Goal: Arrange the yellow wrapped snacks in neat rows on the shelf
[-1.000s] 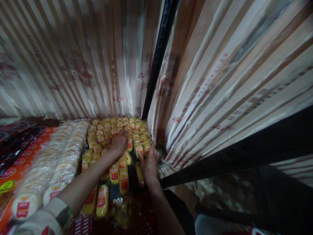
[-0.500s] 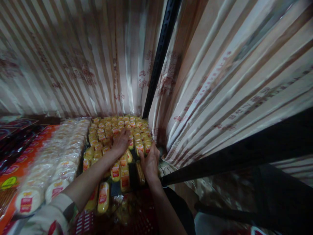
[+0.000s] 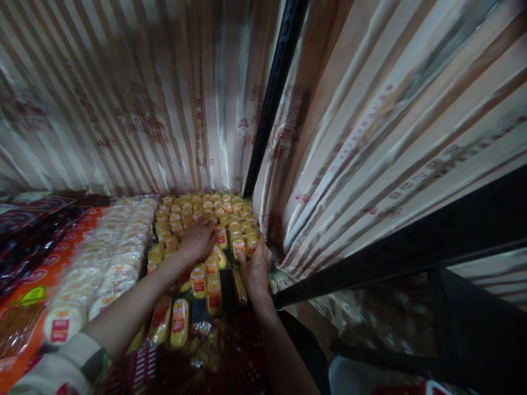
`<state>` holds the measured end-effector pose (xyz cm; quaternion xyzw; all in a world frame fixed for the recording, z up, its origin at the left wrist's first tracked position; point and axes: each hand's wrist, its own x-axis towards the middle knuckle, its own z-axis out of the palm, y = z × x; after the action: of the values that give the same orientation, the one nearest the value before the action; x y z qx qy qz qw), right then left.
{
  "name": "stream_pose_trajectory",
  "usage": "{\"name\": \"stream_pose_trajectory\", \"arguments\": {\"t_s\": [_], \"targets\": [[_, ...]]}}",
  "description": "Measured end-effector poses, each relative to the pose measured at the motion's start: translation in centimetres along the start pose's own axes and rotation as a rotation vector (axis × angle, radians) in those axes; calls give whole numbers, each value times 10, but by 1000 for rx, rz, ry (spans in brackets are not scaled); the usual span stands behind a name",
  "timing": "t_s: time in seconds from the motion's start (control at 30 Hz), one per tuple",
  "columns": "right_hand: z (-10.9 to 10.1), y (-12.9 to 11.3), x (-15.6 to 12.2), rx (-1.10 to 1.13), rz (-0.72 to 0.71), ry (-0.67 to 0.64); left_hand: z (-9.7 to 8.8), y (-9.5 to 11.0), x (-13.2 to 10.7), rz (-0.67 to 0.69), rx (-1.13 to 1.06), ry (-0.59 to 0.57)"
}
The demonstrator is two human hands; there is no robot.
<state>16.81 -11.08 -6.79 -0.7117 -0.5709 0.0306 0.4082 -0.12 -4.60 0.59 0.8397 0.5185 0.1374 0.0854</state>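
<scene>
L hand [image 3: 200, 240] edged L over yellow pkgs [image 3: 198, 281]; R hand [image 3: 256, 270] alongside; grips unclear.

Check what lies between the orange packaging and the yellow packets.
Rows of round white packets lie between the orange packaging and the yellow packets, as the head view shows.

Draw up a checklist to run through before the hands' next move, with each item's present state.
1. Both hands in view: ok; left hand over the yellow packs, right hand at their right side.
2. Left hand's grip on a pack: cannot tell; its fingertips are obscured.
3. Yellow packs closely spaced at the front: not ok; dark gaps show between them.
4. White round packs lined up in rows: ok.
5. Contents of red basket identifiable: cannot tell; too dark.
</scene>
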Motion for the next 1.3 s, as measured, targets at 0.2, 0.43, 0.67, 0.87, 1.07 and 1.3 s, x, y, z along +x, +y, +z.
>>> {"name": "stream_pose_trajectory", "arguments": {"t_s": [0.2, 0.43, 0.67, 0.87, 1.07, 1.3], "targets": [[3, 4, 0, 1, -12, 3, -6, -1, -2, 76, 142, -192], [1, 1, 0, 17, -2, -11, 4, -7, 3, 64, 126, -228], [-1, 0, 1, 20, -17, -6, 1, -4, 2, 23, 148, -233], [0, 1, 1, 7, -5, 0, -6, -1, 1, -121, 58, -201], [-1, 1, 2, 9, -16, 1, 2, -13, 8, -111, -144, -96], [1, 2, 1, 10, -30, 10, 17, -18, 10, -38, -268, -27]]}}
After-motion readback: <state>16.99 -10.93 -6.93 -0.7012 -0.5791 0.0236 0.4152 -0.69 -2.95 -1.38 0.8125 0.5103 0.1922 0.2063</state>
